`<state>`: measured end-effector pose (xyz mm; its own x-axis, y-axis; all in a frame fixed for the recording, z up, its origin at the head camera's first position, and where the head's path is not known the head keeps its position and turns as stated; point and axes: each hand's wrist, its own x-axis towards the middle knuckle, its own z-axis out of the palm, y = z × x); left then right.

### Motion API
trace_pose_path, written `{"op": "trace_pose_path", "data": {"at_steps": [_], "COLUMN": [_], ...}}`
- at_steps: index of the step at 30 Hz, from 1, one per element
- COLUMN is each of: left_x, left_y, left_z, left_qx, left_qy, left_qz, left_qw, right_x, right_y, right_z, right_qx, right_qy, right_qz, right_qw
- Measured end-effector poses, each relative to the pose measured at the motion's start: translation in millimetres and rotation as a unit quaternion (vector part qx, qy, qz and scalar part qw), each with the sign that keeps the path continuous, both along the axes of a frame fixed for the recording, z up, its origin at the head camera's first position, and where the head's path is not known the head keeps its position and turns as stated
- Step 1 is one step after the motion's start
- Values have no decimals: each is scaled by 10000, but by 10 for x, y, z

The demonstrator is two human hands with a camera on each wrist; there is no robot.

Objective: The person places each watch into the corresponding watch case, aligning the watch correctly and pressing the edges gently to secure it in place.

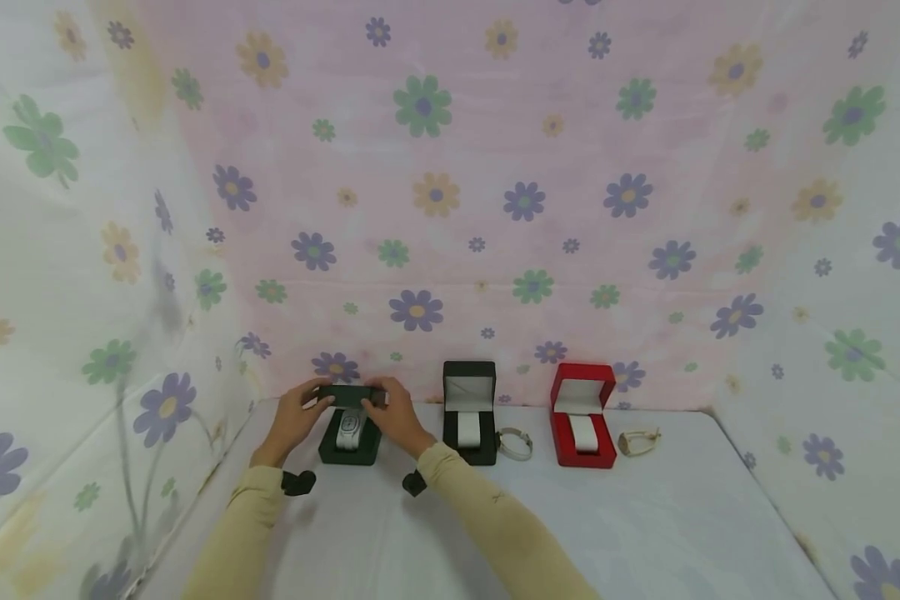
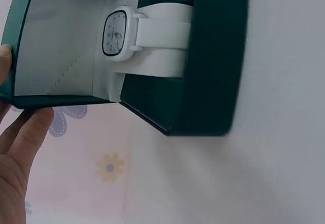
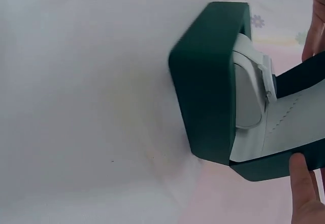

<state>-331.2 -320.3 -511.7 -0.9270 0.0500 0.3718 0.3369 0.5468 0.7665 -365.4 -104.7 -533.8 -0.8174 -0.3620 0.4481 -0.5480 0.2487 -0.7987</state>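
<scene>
A dark green watch box (image 1: 348,457) stands on the white table at the left, its hinged lid (image 1: 347,395) partly raised. Inside, a white watch (image 1: 350,424) is wrapped round a white cushion, its square face showing in the left wrist view. My left hand (image 1: 297,419) grips the lid's left side, thumb on the front edge. At the lid's right side my right hand (image 1: 401,417) holds it the same way. In the right wrist view one finger (image 3: 300,178) lies against the lid's side wall.
To the right stands an open black watch box (image 1: 469,417) with a white cushion, a silver watch (image 1: 515,443) beside it. Further right are an open red box (image 1: 583,417) and a gold-toned watch (image 1: 639,442). Flowered cloth (image 1: 480,275) hangs behind the table.
</scene>
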Motion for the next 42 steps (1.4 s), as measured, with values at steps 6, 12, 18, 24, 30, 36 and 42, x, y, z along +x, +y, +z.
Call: {"op": "trace_pose_path", "data": {"at_steps": [6,12,18,24,30,36,42], "left_x": [161,331,369,413,467,584,737], "left_y": [-59,-47,11,97,200,298,418], "left_z": [-204,-515,-535,-524,-456,-407,-402], "left_qx": [-232,-521,-523,-497,-1004,-1398,-1206], "left_qy": [238,736,753,751,761,593,920], "left_qz": [-181,-249,-89,67,255,348,585], "left_qw": [9993,9956,9958,9959,9917,9878,9867], "right_x": [148,325,364,409,496,631,844], "right_y": [11,3,-4,22,82,209,397], "right_z": [-122,-309,-290,-284,-204,-29,63], "right_qx": [901,2091,2040,1967,2352,3020,3232], "right_qy": [730,1254,901,896,945,451,148], "right_qz": [48,263,209,203,256,834,1356], "right_qw": [9932,9695,9746,9761,9670,9486,9365]}}
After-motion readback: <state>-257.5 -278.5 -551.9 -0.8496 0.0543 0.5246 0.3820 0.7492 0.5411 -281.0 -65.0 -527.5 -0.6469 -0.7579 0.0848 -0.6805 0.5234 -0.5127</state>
